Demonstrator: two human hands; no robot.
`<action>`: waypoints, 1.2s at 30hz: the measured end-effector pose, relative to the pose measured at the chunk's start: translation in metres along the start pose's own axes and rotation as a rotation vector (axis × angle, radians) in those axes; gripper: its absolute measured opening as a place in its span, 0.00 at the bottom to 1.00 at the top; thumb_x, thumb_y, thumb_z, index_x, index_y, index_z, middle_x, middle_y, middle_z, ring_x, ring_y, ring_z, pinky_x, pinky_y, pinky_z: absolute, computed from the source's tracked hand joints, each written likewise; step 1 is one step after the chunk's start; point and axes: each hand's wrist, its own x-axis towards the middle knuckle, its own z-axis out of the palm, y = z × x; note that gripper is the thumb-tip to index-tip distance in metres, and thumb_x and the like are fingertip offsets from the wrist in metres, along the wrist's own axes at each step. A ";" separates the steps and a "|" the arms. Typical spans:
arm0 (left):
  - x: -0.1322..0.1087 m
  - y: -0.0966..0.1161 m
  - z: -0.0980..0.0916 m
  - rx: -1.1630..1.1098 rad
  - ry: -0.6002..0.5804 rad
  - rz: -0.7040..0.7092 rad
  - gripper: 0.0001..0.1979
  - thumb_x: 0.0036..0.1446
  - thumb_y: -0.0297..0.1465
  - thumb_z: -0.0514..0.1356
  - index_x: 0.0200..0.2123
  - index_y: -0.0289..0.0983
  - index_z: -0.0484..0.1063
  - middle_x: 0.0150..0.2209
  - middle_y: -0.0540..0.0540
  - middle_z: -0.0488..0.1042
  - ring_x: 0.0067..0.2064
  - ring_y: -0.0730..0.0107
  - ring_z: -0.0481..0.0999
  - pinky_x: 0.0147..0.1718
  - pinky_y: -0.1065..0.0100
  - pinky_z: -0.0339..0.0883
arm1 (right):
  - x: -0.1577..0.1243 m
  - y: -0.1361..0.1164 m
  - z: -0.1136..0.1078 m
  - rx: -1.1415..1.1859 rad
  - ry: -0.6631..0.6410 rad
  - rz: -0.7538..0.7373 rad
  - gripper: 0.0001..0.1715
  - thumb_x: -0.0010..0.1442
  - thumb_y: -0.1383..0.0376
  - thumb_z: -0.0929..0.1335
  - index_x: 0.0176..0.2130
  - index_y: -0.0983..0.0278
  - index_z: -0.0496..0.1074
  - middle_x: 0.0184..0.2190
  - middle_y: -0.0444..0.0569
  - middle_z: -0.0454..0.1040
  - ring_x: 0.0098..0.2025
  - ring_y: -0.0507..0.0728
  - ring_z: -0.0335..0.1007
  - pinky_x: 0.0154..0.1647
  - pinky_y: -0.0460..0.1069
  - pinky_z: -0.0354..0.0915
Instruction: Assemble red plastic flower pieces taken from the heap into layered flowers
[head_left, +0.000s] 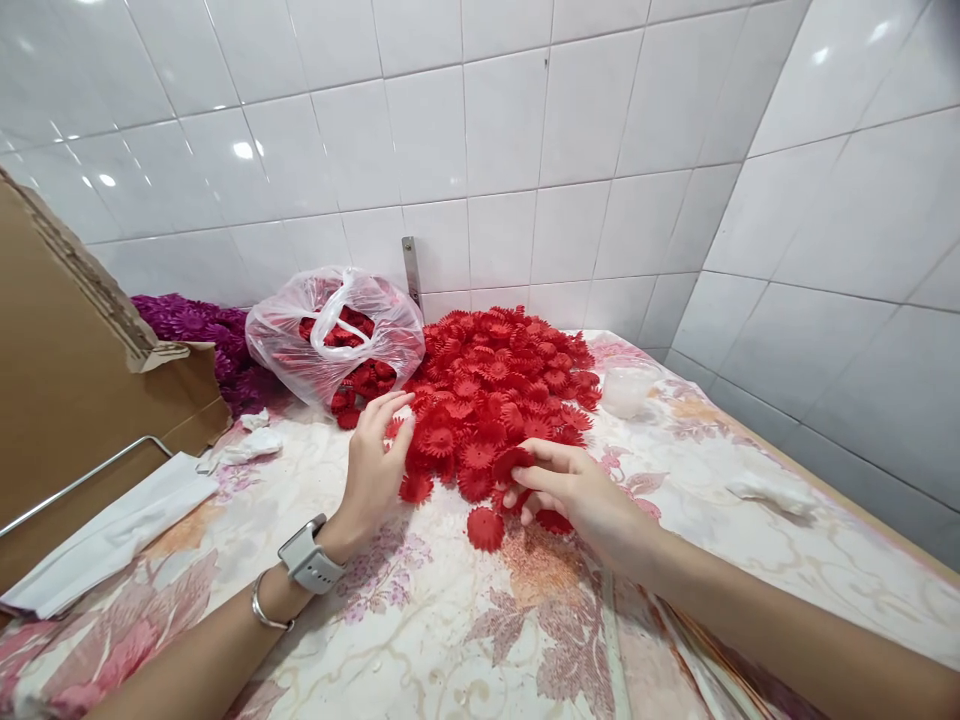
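Note:
A heap of red fabric flower pieces (pixel 499 395) lies on the floral tablecloth (pixel 465 630) against the tiled wall. My left hand (pixel 373 468), with a grey watch and a bangle on the wrist, rests at the heap's left edge, fingers curled and touching the red pieces. My right hand (pixel 577 490) is at the heap's near edge, its fingers pinched on a red flower piece (pixel 512 464). One loose red piece (pixel 485 527) lies on the cloth just in front of the right hand.
A clear plastic bag of red pieces (pixel 334 335) sits left of the heap, with purple flower pieces (pixel 196 325) behind it. A cardboard box (pixel 67 380) stands at far left, white paper (pixel 105 545) below it. A small clear cup (pixel 626 385) stands right of the heap.

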 end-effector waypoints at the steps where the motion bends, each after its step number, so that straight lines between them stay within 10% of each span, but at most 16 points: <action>1: -0.003 0.005 0.000 -0.001 0.006 0.044 0.11 0.56 0.30 0.53 0.41 0.37 0.71 0.46 0.43 0.69 0.50 0.64 0.66 0.51 0.62 0.57 | 0.000 0.000 0.000 -0.002 -0.010 -0.006 0.08 0.50 0.63 0.67 0.25 0.65 0.65 0.22 0.43 0.69 0.23 0.51 0.68 0.25 0.46 0.61; 9: -0.031 0.039 0.008 -0.346 -0.503 -0.119 0.10 0.53 0.33 0.58 0.40 0.38 0.68 0.35 0.48 0.75 0.36 0.70 0.74 0.36 0.70 0.67 | 0.000 0.002 0.003 -0.064 -0.138 -0.053 0.15 0.51 0.57 0.68 0.26 0.67 0.69 0.21 0.44 0.71 0.23 0.50 0.68 0.29 0.46 0.63; 36: -0.037 0.044 0.008 -0.441 -0.488 -0.201 0.05 0.50 0.30 0.61 0.31 0.36 0.74 0.32 0.47 0.76 0.33 0.69 0.75 0.32 0.71 0.69 | -0.004 -0.003 0.003 -0.033 -0.076 0.010 0.15 0.47 0.58 0.71 0.23 0.67 0.67 0.17 0.42 0.70 0.18 0.47 0.65 0.19 0.42 0.60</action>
